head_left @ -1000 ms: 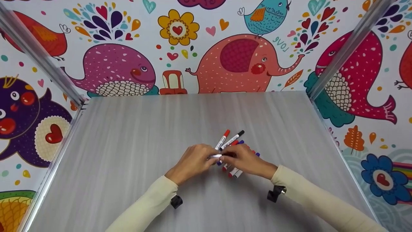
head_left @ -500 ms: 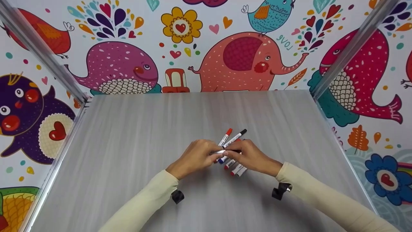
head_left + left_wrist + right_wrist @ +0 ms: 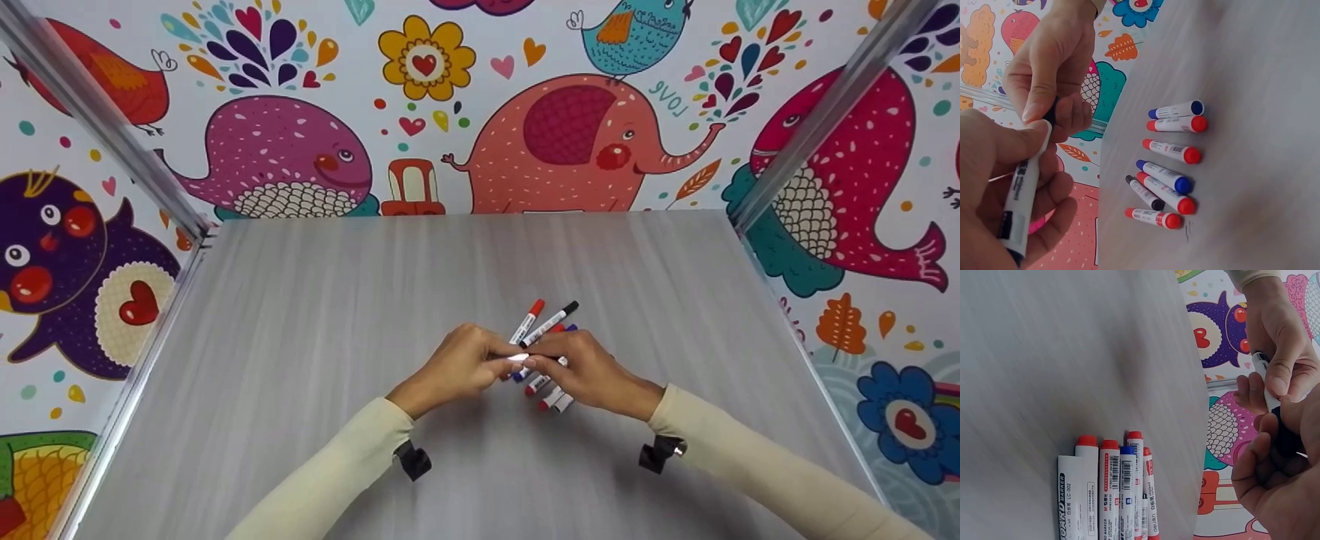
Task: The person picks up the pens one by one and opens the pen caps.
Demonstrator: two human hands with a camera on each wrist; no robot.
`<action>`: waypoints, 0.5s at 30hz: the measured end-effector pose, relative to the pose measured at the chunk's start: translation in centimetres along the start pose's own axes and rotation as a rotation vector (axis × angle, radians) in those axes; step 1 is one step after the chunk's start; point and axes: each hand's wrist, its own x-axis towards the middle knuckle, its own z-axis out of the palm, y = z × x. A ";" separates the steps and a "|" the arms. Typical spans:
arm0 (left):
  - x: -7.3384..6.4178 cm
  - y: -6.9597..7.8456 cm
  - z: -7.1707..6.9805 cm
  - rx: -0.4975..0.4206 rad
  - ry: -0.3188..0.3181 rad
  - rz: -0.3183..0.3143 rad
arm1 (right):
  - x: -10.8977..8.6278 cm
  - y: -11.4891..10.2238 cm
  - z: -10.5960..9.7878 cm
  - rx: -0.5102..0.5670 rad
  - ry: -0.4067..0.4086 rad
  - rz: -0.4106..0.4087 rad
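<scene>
Both hands meet over the pile of markers in the head view. My left hand [image 3: 461, 367] grips the white barrel of a whiteboard marker [image 3: 1022, 194], which slants between its thumb and fingers. My right hand [image 3: 592, 373] pinches the dark cap [image 3: 1283, 430] at the marker's other end, its fingers curled round it. The two thumbs lie nearly tip to tip where barrel and cap meet. Below the hands, a red-capped marker [image 3: 527, 321] and a black-capped marker [image 3: 550, 324] lie on the table, and the hands partly hide the other markers.
Several red, blue and black markers lie side by side, such as a blue one [image 3: 1165, 177] and a thicker white one [image 3: 1069, 495]. The grey table [image 3: 322, 300] is bounded by printed walls [image 3: 300, 45] and metal rails [image 3: 142, 142].
The head view has shifted slightly, so the scene sits a little further right. Both hands stay together on the marker above the pile, their grip looking much the same.
</scene>
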 end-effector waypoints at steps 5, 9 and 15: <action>0.0 0.3 -0.1 -0.032 -0.013 -0.028 | -0.1 0.1 -0.2 0.011 0.017 -0.042; 0.1 0.4 -0.2 -0.043 -0.015 -0.027 | -0.2 0.1 -0.3 0.014 0.026 -0.065; 0.3 0.7 -0.3 -0.058 -0.019 -0.023 | -0.3 0.0 -0.5 -0.020 0.039 -0.101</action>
